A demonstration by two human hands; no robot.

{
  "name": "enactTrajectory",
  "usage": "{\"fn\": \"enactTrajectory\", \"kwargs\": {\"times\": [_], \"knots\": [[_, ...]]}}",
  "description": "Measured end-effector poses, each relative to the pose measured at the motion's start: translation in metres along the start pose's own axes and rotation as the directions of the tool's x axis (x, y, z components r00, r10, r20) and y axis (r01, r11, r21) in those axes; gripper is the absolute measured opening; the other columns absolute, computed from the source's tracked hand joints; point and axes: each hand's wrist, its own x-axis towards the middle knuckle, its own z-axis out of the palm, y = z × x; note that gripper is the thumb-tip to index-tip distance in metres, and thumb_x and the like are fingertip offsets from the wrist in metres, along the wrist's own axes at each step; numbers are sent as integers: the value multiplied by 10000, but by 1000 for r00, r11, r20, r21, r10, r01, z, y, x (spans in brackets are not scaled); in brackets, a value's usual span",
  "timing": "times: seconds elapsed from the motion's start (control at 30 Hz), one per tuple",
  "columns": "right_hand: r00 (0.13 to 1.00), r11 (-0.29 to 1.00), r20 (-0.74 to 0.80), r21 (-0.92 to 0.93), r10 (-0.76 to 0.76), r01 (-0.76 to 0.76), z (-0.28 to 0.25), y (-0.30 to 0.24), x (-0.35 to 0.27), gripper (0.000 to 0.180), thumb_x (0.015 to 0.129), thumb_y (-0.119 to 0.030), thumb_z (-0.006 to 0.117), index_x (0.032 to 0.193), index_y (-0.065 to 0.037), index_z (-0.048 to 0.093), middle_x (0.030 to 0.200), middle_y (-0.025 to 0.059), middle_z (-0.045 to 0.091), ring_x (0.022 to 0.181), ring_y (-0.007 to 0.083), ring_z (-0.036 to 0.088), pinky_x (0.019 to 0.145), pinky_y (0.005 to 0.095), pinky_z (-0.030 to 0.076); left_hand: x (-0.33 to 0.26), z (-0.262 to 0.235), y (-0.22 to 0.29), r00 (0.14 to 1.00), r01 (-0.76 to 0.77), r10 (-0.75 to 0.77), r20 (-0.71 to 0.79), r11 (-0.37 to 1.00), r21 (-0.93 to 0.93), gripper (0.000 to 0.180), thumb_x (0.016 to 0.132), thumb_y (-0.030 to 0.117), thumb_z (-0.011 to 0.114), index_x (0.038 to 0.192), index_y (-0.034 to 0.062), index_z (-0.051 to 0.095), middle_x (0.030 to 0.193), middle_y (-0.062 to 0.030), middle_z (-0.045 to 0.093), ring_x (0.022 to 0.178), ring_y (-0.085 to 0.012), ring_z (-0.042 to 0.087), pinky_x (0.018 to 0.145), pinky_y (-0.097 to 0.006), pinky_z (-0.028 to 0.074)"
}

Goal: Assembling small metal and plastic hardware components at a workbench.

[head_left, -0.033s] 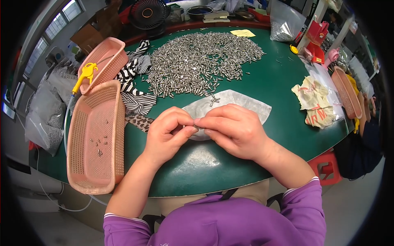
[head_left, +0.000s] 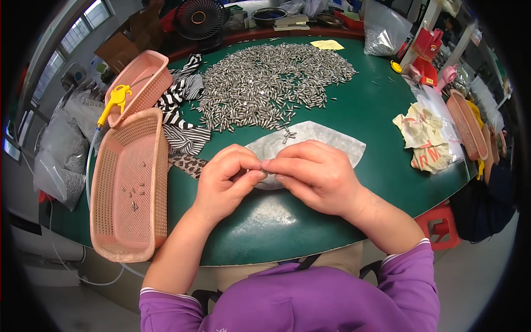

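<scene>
Pile [head_left: 265, 83] of metal pins covers the far middle of the green table [head_left: 376, 122] in the head view. Nearer the person than the pile, the left hand [head_left: 223, 182] and right hand [head_left: 321, 178] meet above a pale sheet [head_left: 337, 141], thumbs and forefingers of both closed on one small pin [head_left: 267, 172], mostly hidden by the fingertips. Loose pins [head_left: 289, 134] lie on the sheet at the pile's near edge. Left of the pile are striped cloth [head_left: 187, 139] and, farther out, a pink basket [head_left: 160, 193] with scattered pins inside; right of it, crumpled cream cloth [head_left: 423, 133]
</scene>
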Motion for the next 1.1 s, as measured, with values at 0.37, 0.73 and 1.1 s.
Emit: {"fn": "enactTrajectory", "kwargs": {"times": [0.37,0.73,1.1], "knots": [[998,999,-33,20,51,-50,4,7,-2,238,751,-75,702,984,-122,698,876,32,643,764,229,637,636,331,518,0,-1,1,1000,17,-17,-7,1000,17,90,780,-3,702,834,27,638,807,-63,625,739,-178,589,642,-286,476],[998,996,-13,65,67,-66,7,3,-2,228,767,-94,714,992,-130,702,868,29,649,759,219,641,642,325,524,-1,1,2,999,32,-31,-42,999,19,112,767,-16,714,834,26,635,802,-59,615,713,-158,574,600,-266,459],[996,975,-88,-219,-36,16,2,12,1,262,721,-68,677,980,-112,688,872,25,634,773,220,629,632,334,510,1,-1,4,996,-16,11,92,998,61,66,807,2,669,865,22,648,819,-77,634,763,-213,603,694,-314,490]]}}
